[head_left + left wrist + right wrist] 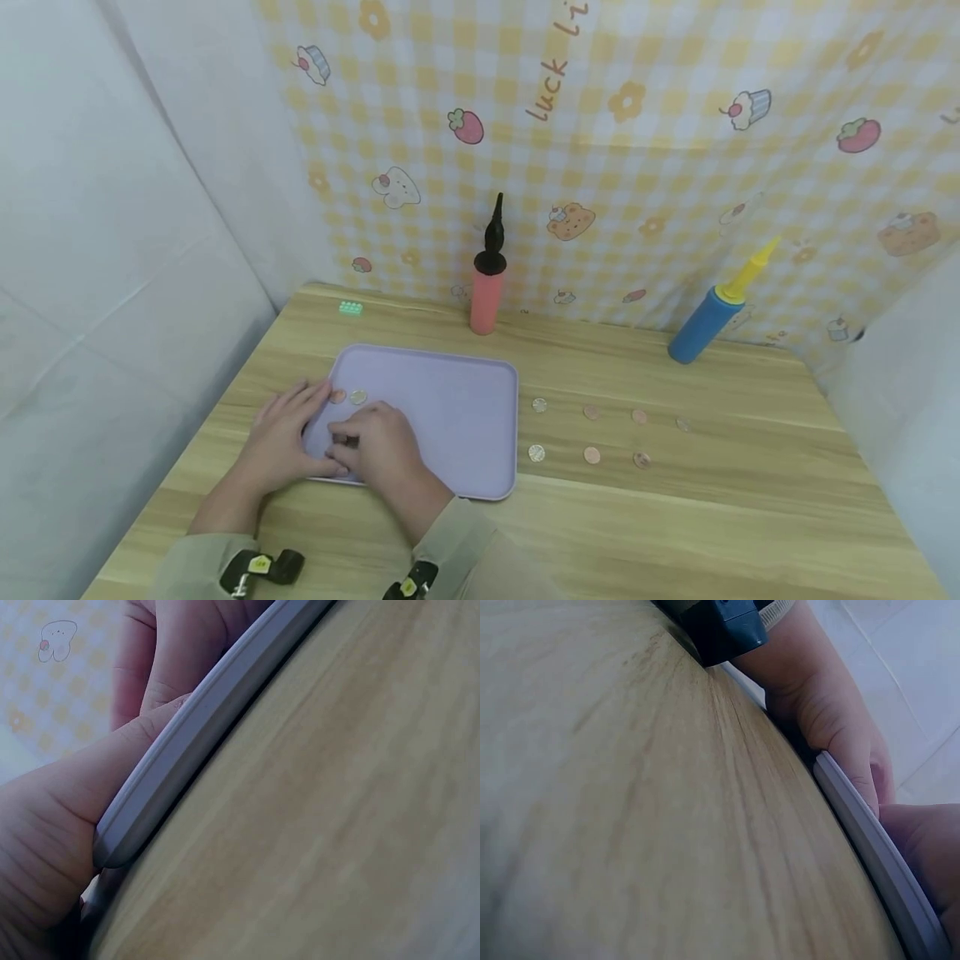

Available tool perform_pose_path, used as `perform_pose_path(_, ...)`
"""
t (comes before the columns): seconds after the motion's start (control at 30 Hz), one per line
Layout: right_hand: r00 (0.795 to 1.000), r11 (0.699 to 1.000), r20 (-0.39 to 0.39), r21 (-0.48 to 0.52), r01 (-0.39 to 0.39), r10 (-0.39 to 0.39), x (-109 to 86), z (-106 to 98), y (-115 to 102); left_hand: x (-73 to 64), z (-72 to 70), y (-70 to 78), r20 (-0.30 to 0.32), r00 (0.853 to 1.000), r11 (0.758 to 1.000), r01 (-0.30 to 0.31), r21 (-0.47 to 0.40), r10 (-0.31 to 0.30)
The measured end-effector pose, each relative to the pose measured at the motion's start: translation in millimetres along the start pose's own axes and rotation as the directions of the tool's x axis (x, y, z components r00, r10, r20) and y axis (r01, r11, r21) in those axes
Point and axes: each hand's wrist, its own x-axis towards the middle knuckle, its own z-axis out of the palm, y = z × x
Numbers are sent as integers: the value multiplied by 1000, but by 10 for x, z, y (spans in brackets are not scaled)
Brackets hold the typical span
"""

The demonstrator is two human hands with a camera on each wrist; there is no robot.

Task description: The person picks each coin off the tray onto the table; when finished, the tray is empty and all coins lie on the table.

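A lilac tray point(465, 425) lies on the table. My left hand point(279, 437) spans its near left corner, fingers spread over the left rim and thumb along the front rim; the left wrist view shows the thumb touching the tray edge point(187, 735). Over the tray's left part, my right hand point(382, 442) has bent fingers pinching a small dark-looking coin point(351, 442), mostly hidden by the fingertips. Beyond it lie a copper coin point(337, 396) and a silvery coin point(358, 397), near the left fingertips. The right wrist view shows the tray edge point(877, 847) below both hands.
Right of the tray, several coins lie in two rows, among them a silvery coin point(536, 453) and a copper coin point(592, 455). Behind stand a pink hand pump point(486, 300) with a black nozzle and a blue pump point(703, 327). A green toy brick point(350, 307) sits back left.
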Motion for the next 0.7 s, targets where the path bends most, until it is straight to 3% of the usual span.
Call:
perform_pose_path(0.1,994,990,23,95,-106,104,11,-9,-4,4,1,-4,-9,1000,1000,-13,4,13)
perform_pose_path(0.27,972,948,34,212,-236,234,14,-29,-15,11,0,5,-7,1000,1000,-18,10,18)
perform_pose_path(0.7,952,892,-15,355,-280,305,-28,-112,0,5,4,2,-20,1000,1000,-18,7,18)
